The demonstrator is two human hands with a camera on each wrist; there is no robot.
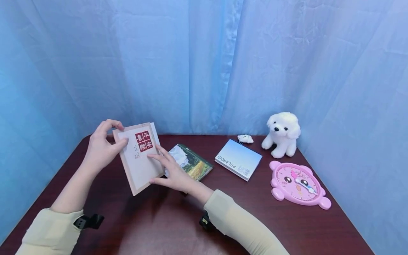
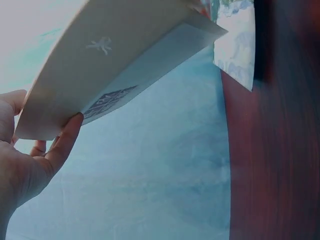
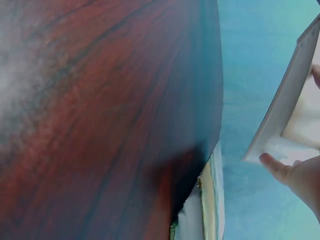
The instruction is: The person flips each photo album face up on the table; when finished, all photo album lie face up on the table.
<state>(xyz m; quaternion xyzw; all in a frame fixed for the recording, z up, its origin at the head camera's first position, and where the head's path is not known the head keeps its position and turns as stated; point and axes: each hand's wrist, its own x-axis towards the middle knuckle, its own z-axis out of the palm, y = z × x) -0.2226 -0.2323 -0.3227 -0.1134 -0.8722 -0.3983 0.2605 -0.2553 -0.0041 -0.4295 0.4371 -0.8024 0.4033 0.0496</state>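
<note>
A beige-bordered booklet (image 1: 136, 175) with a white front and a red square of Chinese characters is held up tilted above the table. My left hand (image 1: 103, 147) pinches its upper left corner, thumb on the front and fingers at the edge. The right hand (image 1: 175, 171) reaches over its right side, fingers straight and spread across the front, thumb near the lower edge. In the left wrist view the booklet's plain back (image 2: 120, 30) bears a small pale figure. A painted landscape booklet (image 1: 199, 168) lies just behind the right hand, partly covered by it.
A blue-and-white POLAROID album (image 1: 239, 157) lies right of the painted booklet, with a small white plush charm (image 1: 245, 139) behind it. At the right stand a white plush dog (image 1: 282, 136) and a pink toy clock (image 1: 298, 184). Blue curtains (image 1: 153, 63) border the dark red table (image 1: 165, 226).
</note>
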